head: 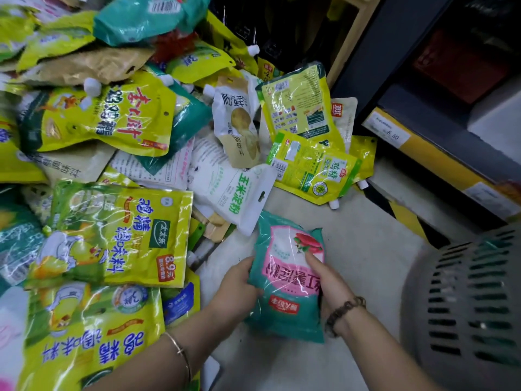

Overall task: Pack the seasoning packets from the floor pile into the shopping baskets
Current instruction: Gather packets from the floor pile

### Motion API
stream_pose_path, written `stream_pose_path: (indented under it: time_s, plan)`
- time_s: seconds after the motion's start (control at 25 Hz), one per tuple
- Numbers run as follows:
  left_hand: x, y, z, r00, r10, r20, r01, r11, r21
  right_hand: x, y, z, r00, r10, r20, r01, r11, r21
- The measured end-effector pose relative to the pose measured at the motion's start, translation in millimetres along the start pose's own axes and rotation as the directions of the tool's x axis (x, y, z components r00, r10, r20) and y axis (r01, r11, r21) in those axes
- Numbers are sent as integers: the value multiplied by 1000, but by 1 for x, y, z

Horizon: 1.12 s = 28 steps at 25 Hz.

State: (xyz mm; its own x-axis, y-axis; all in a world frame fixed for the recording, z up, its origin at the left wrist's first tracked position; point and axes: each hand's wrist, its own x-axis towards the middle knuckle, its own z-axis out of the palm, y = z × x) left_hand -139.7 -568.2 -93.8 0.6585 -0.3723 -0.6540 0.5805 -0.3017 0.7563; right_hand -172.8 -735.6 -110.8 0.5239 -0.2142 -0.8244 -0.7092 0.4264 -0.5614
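Head view showed our left grip (pixel 239 286) and right grip (pixel 329 280) clasping a teal seasoning packet (pixel 284 280) over the pale floor (pixel 366 263), between the packet pile (pixel 112 122) and a grey basket (pixel 465 306), beside dark shelving (pixel 423 122).

Dark beaded bracelet (pixel 345 312), thin bangle (pixel 180 351)
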Motion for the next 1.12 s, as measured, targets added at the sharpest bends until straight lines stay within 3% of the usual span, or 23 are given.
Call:
stream_pose_path:
  time_s: [0.2, 0.24, 0.32, 0.4, 0.48, 0.56, 0.68, 0.76, 0.92, 1.0, 1.12]
  plan:
    - [-17, 6, -15, 982, 17, 187, 23, 977, -213, -18, 6, -10, 992, -122, 27, 115, 977, 182]
    - [-16, 9, -15, 986, 12, 166, 31, 967, -253, -21, 3, -13, 989, -150, 10, 146, 973, 180]
    - [-2, 15, -21, 998, -38, -55, 19, 950, -310, -25, -6, -16, 981, -189, -39, 193, 970, 145]
    - [19, 22, -34, 953, -90, -290, -39, 911, -411, -26, -12, -12, 975, -201, -94, 210, 972, 103]
    - [37, 30, -48, 898, -140, -418, -80, 880, -467, -25, -14, -4, 973, -195, -124, 206, 975, 86]
    - [48, 44, -54, 876, -144, -461, -145, 831, -536, -27, -14, 5, 976, -184, -116, 196, 975, 104]
    - [67, 67, -54, 876, -239, -419, -208, 598, -774, -28, -15, 11, 980, -163, -111, 178, 974, 143]
    - [83, 75, -61, 868, -306, -390, -201, 502, -841, -31, -14, 10, 981, -152, -122, 170, 973, 153]
    - [117, 62, -69, 867, -328, -376, -136, 570, -810, -40, -15, 1, 978, -143, -154, 164, 977, 134]
    - [97, 75, -65, 887, -274, -372, -182, 534, -826, -45, -18, -6, 970, -158, -184, 180, 978, 110]
    - [87, 83, -58, 856, -262, -447, -239, 566, -789, -54, -21, -14, 954, -186, -234, 212, 973, 93]
